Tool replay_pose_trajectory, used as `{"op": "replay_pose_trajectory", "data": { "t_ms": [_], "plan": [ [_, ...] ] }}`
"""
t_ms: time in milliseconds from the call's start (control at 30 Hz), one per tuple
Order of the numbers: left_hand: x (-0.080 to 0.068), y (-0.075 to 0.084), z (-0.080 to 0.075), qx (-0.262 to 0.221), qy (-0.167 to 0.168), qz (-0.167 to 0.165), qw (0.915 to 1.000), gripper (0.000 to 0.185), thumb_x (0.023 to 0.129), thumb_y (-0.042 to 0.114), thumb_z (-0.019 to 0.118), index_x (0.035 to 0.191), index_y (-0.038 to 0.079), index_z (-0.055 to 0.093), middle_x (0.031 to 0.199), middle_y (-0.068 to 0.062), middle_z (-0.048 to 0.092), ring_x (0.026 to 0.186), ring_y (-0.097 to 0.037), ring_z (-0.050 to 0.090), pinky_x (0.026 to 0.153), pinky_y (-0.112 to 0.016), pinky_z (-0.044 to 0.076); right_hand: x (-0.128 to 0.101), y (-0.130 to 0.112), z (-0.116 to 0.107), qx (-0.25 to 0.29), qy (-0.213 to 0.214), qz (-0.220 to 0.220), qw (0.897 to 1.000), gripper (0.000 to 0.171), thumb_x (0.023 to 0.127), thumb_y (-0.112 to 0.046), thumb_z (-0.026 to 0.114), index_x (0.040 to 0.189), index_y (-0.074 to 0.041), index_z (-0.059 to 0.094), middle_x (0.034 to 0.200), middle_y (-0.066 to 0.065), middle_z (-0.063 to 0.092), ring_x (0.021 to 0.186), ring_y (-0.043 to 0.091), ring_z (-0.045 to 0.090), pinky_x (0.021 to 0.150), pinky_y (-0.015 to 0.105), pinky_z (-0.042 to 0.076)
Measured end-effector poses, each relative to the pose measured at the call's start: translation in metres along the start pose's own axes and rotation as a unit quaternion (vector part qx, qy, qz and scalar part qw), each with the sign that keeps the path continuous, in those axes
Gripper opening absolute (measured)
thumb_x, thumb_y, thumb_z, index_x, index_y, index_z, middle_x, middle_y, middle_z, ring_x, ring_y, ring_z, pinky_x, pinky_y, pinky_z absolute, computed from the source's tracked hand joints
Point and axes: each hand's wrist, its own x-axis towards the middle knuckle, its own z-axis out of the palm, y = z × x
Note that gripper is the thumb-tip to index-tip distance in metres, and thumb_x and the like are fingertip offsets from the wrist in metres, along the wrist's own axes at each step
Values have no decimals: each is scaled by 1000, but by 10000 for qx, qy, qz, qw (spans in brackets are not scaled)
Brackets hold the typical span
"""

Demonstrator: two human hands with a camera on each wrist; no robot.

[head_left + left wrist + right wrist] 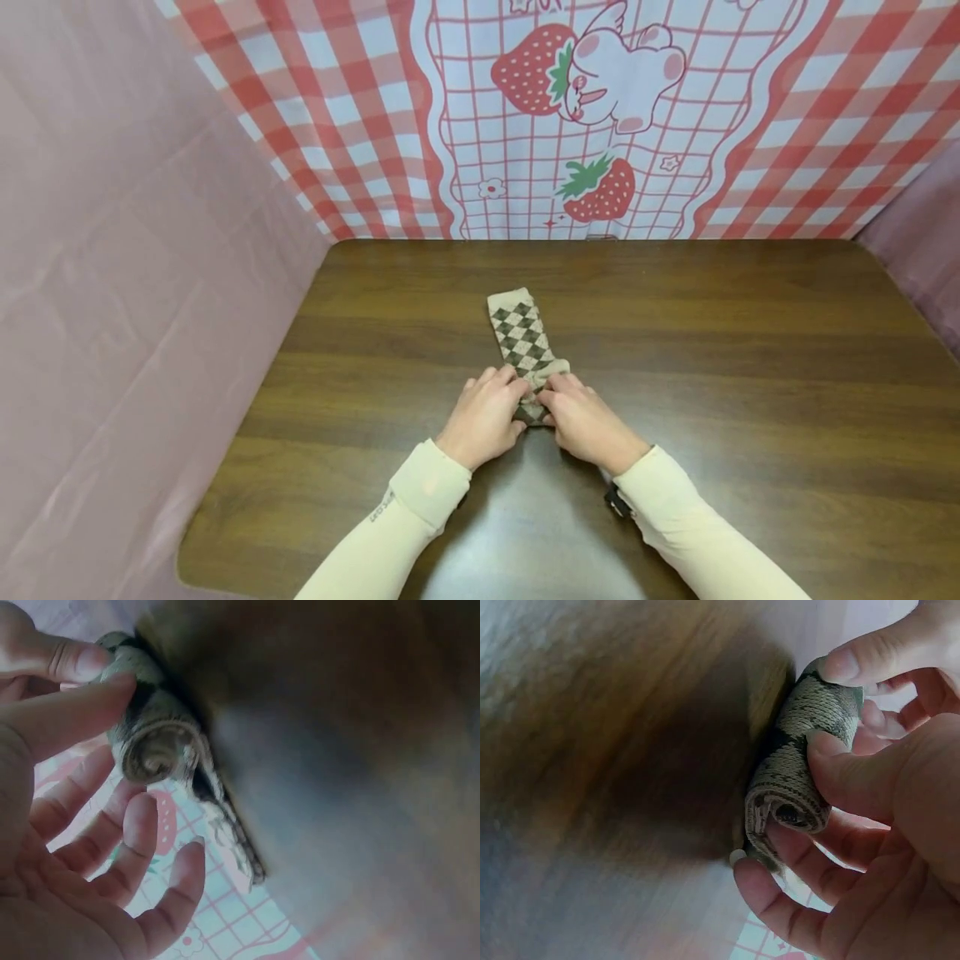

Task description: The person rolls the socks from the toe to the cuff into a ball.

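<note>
Now, hands: both rest side by side at the near end of the sock (527, 342), cream sleeves reaching in from the near edge.
Left hand (485, 415): thumb and forefinger pinch the rolled end; the other fingers (142, 832) spread loosely beneath it.
Right hand (587, 421): thumb and fingers (840, 761) curl round the same roll and hold it.
Sock: knitted, beige with a dark diamond pattern; near end wound into a tight spiral, the rest flat, pointing away towards the backdrop.
Desk (750, 350): dark brown wood grain with a dull sheen; the sock lies near its middle.
Backdrop (570, 108): red-and-white checked cloth printed with strawberries and a rabbit.
Sides: plain pink sheeting (112, 292).
</note>
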Motion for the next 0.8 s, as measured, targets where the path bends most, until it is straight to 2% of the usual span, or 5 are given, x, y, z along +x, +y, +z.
{"op": "replay_pose_trajectory", "data": {
  "t_ms": [200,333,467,633,800],
  "plan": [
    [0,-1,3,-167,-130,173,9996,23,77,14,82,97,15,71,97,2,67,88,-19,60,71,-36,48,0,0,-2,-63,120,-155,9998,18,73,6,76,86,-3,68,85,9,56,82,30,58,72,46,52],
    [2,-2,3,-271,-288,109,9992,19,82,17,81,99,16,72,99,3,68,87,-18,60,71,-37,48,-2,-1,-3,-12,259,-151,9995,24,71,6,78,92,-2,70,87,10,61,79,29,62,74,46,53],
    [5,-4,2,-339,-443,70,9984,18,86,18,78,103,17,74,102,3,69,90,-20,61,73,-40,50,-6,-2,-4,96,502,-70,9987,29,71,3,81,98,-1,70,94,10,62,86,30,61,75,48,52],
    [7,-7,1,-461,-723,-13,9963,20,88,19,76,108,17,75,105,2,70,93,-22,63,78,-42,50,-9,-6,-6,17,811,-217,9965,28,71,3,82,96,1,70,94,9,60,90,30,57,74,47,50],
    [10,-9,-3,-750,-1029,-155,9917,16,90,18,74,106,17,76,102,2,73,94,-21,67,78,-44,51,-10,-10,-4,-112,808,-185,9965,29,69,2,83,96,-1,71,94,8,60,90,30,57,72,47,49]
  ]
}}
